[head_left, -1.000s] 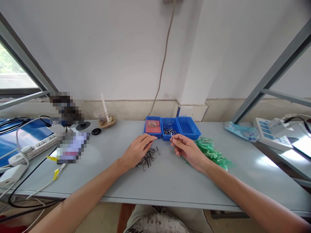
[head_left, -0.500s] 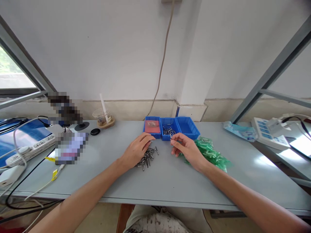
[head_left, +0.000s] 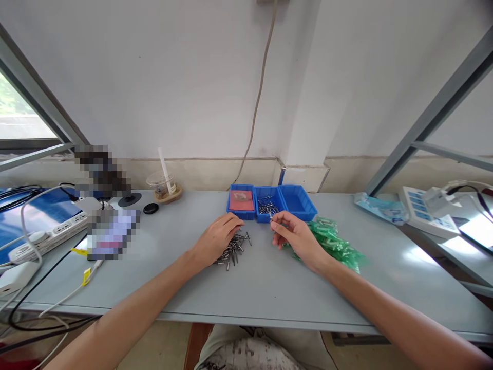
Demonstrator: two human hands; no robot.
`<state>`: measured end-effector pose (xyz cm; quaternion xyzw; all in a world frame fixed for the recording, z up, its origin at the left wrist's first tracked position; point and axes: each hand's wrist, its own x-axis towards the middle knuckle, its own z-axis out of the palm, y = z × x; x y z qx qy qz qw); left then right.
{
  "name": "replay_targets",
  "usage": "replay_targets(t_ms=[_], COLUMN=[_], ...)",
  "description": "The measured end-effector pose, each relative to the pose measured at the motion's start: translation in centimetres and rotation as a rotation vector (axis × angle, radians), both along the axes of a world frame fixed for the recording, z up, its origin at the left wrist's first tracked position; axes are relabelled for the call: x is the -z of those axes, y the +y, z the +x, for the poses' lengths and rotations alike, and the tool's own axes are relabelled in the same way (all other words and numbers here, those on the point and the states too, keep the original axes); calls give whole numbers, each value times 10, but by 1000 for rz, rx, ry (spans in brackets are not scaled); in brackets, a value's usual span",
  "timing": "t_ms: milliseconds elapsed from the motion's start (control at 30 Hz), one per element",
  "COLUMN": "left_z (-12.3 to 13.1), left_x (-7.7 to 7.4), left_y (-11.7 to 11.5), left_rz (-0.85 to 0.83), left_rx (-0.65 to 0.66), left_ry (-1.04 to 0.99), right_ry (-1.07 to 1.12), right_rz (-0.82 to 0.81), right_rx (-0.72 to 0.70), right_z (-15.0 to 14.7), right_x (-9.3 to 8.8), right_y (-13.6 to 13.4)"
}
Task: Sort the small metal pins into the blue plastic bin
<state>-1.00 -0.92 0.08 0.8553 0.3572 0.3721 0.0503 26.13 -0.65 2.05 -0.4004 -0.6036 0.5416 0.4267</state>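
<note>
Hand (head_left: 216, 239) L flat on pins (head_left: 234, 249)

Three blue bins (head_left: 296, 201) in a row at the back of the worktop (head_left: 269, 282); all else placed from them. Left bin: one pink pad (head_left: 241, 201). Middle bin: several metal pins (head_left: 266, 208), too small to count. Right bin: contents not discernible. Just in front, left: one loose pile of metal pins (head_left: 234, 249), too many to count, maybe a few dozen. Front right: one heap of green bags (head_left: 335, 242), uncountable. Two hands: left hand (head_left: 216, 238) on the pile, right hand (head_left: 296, 236) in front of the middle bin. Far left: one plastic cup (head_left: 162, 185), one power strip (head_left: 50, 237), one black disc (head_left: 150, 208).
</note>
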Motion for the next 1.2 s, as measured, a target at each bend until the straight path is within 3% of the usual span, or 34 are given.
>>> replay_targets(t_ms=[633,833,1200], left_z=[-3,-3,-2], left_x=[5,5,4], left_y=[1,1,0], left_rz=[8,35,55], left_rx=[-135,-146,-137], left_ry=[266,300,290], right_ry=[-87,-126,-185], right_rz=[21,67,173], right_rx=[20,-28,31], right_z=[0,2,-1], right_x=[-2,4,2], right_y=[-1,1,-5])
